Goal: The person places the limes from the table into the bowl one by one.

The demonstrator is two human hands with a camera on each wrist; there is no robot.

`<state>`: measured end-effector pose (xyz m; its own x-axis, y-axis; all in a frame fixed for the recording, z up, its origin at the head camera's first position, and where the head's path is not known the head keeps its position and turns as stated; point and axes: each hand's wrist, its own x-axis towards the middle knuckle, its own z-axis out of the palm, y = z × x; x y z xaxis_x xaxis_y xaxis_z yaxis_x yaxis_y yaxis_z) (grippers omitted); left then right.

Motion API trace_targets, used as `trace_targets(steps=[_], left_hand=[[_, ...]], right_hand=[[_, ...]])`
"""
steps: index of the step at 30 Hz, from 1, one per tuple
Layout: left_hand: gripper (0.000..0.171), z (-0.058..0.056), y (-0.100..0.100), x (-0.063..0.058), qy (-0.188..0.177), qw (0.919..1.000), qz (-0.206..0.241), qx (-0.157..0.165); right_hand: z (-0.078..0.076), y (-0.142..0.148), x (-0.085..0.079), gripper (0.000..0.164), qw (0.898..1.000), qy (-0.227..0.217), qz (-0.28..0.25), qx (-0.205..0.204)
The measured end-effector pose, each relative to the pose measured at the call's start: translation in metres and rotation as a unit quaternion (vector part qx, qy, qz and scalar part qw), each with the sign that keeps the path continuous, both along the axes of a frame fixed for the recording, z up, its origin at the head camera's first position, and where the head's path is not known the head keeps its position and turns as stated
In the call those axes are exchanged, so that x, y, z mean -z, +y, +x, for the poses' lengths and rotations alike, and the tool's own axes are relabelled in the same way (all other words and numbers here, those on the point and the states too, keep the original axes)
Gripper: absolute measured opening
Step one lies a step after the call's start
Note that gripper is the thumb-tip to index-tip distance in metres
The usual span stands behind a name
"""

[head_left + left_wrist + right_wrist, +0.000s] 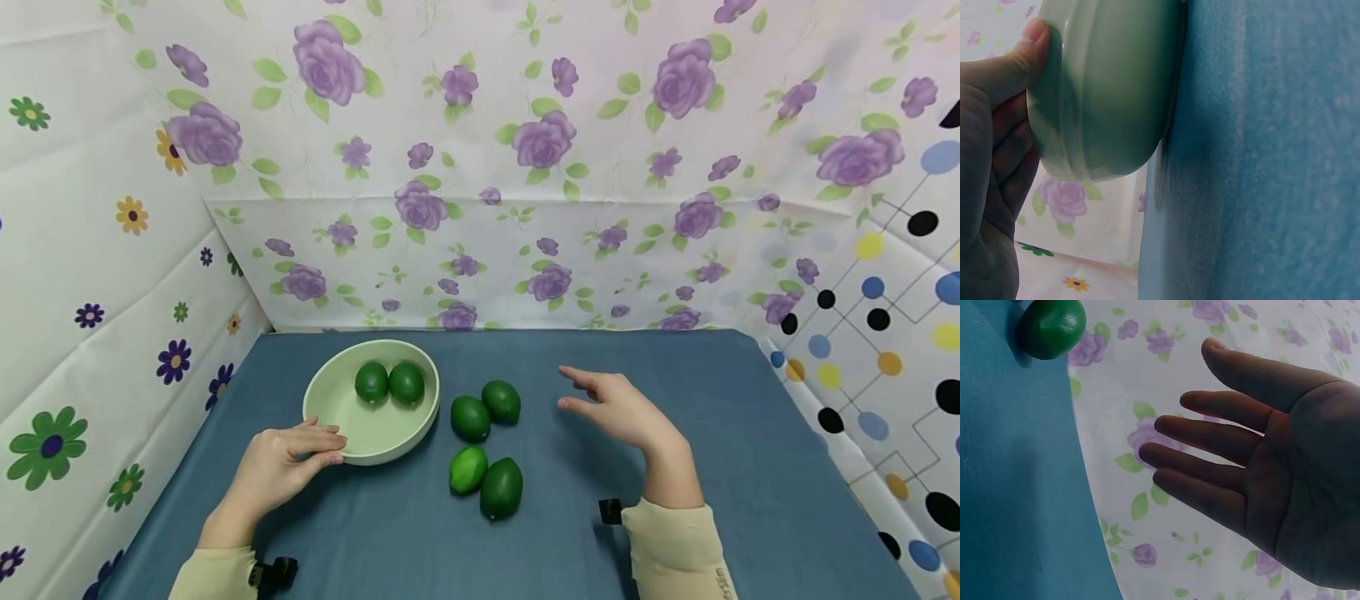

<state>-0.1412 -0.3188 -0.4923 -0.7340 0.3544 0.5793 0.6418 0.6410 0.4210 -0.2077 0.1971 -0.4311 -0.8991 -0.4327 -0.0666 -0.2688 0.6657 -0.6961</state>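
On the left of the head view stands a pale green bowl (336, 410) with two round dark green fruits (407, 383) inside. My left hand (281, 462) pinches its near left rim, fingers over the edge and thumb on the outer side. The left wrist view shows the thumb (1030, 47) against the side of the bowl (1110, 94). My right hand (617, 407) hovers over the cloth to the right of the fruits, fingers extended, palm bare. Nearest to it are a dark green fruit (501, 402) and another (470, 418) touching it.
Closer to me, a brighter green lime-like fruit (468, 470) lies against a larger dark green, avocado-shaped one (502, 489). Blue cloth (570, 550) covers the table. A flowered sheet (487, 250) rises behind it, with patterned sheets at both sides.
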Motion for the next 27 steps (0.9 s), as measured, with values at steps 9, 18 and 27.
trace_targets(steps=[9,18,27], left_hand=[[0.029,0.001,0.002,-0.001,-0.001,1.0,-0.001,-0.003],[0.03,0.0,0.003,0.001,0.006,1.0,0.005,0.002],[0.033,0.001,0.003,-0.001,0.011,0.9999,0.01,0.001]], right_hand=[[0.0,-0.001,0.005,0.065,1.0,0.001,0.01,0.005],[-0.003,-0.018,0.015,0.062,0.998,0.045,0.028,-0.026],[0.005,-0.033,0.028,0.057,0.991,0.074,0.041,-0.104]])
